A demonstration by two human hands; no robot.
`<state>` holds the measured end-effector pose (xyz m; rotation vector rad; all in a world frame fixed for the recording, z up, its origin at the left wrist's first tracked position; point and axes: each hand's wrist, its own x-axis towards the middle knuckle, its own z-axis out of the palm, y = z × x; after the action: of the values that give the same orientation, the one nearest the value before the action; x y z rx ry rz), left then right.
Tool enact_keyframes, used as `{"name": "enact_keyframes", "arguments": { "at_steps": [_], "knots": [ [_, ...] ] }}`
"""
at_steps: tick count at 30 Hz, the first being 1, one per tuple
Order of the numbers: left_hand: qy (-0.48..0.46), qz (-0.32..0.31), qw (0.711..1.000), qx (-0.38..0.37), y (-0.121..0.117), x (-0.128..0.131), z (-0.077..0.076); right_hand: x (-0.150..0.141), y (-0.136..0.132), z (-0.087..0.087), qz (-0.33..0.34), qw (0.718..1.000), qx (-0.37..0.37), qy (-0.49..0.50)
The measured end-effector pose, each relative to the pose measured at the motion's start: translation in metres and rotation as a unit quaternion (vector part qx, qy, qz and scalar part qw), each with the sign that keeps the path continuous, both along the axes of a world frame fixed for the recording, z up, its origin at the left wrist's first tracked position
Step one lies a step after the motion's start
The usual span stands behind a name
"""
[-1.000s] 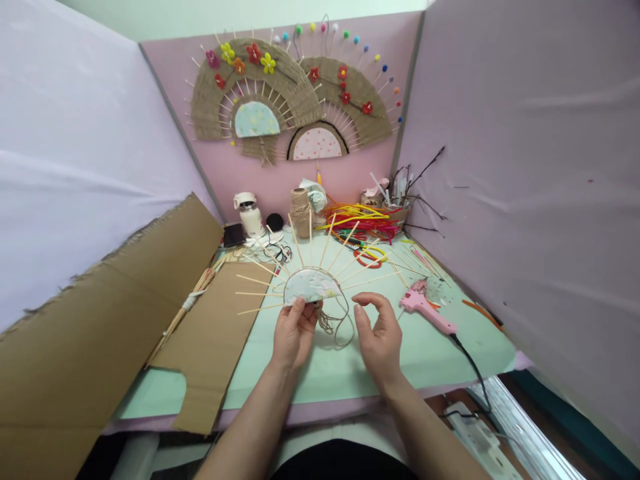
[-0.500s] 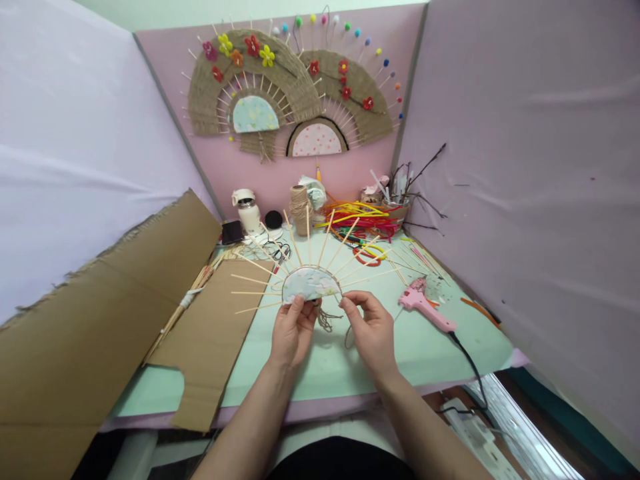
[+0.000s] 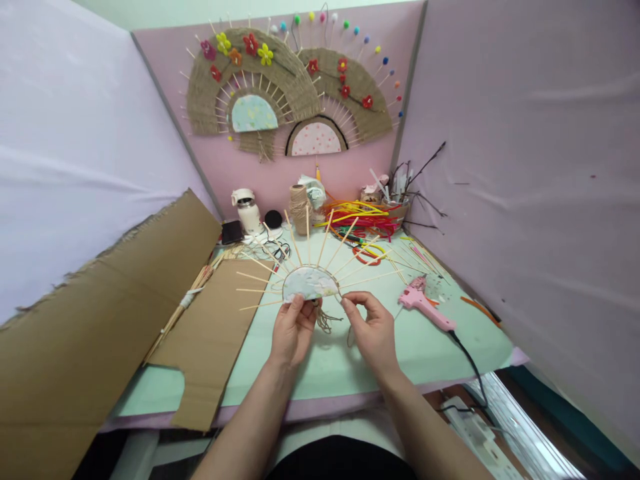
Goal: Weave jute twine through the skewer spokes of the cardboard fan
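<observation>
Above the middle of the table, my left hand grips the lower edge of a pale, flower-patterned half-circle fan base, thumb on its front face. Several thin wooden sticks fan out from its curved rim. Beside the base's lower right corner, my right hand pinches a strand of jute twine between thumb and fingertips. A loop of that twine dangles below the fingers. More loose twine hangs in a bunch under the base, between my hands.
A pink glue gun lies at right, its cord running off the table. Cardboard sheets and bundled sticks are at left. Behind stand a twine spool, bright pipe cleaners, scissors and a white bottle.
The fan base has turned very slightly, its left sticks a little higher and further right. My right hand has shifted marginally away from the rim, with more twine showing between.
</observation>
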<state>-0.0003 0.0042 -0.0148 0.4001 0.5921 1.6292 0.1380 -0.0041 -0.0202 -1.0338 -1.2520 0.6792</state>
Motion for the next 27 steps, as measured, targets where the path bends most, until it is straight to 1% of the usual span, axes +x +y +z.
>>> {"name": "enact_keyframes", "arguments": {
  "at_steps": [2, 4, 6, 7, 10, 15, 23, 27],
  "knots": [
    [-0.011, 0.001, 1.000, -0.004, 0.0004, -0.0002, -0.0003, 0.0008, -0.0020, -0.0016, -0.044, 0.996, 0.071, -0.028],
    [-0.018, 0.002, 1.000, -0.010, 0.0008, -0.0006, -0.0008, 0.0007, -0.0053, -0.0020, -0.094, 0.980, 0.157, -0.074],
    [-0.020, -0.002, 1.000, -0.014, 0.0007, -0.0010, -0.0009, -0.0005, -0.0083, -0.0013, -0.113, 0.961, 0.216, -0.128],
    [-0.020, -0.006, 1.000, -0.015, 0.0005, -0.0012, -0.0008, -0.0015, -0.0093, -0.0006, -0.113, 0.955, 0.229, -0.152],
    [-0.013, -0.017, 1.000, -0.013, -0.0005, -0.0016, -0.0001, -0.0048, -0.0092, 0.0010, -0.108, 0.947, 0.232, -0.193],
    [-0.001, -0.025, 1.000, -0.005, -0.0015, -0.0015, -0.0005, -0.0066, -0.0065, 0.0008, -0.104, 0.946, 0.222, -0.211],
    [-0.004, -0.016, 1.000, -0.004, -0.0008, -0.0011, -0.0010, -0.0060, -0.0076, -0.0011, -0.098, 0.946, 0.216, -0.222],
    [-0.002, -0.014, 1.000, -0.009, -0.0006, -0.0013, -0.0013, -0.0051, -0.0096, -0.0013, -0.106, 0.949, 0.222, -0.197]
  ]
}}
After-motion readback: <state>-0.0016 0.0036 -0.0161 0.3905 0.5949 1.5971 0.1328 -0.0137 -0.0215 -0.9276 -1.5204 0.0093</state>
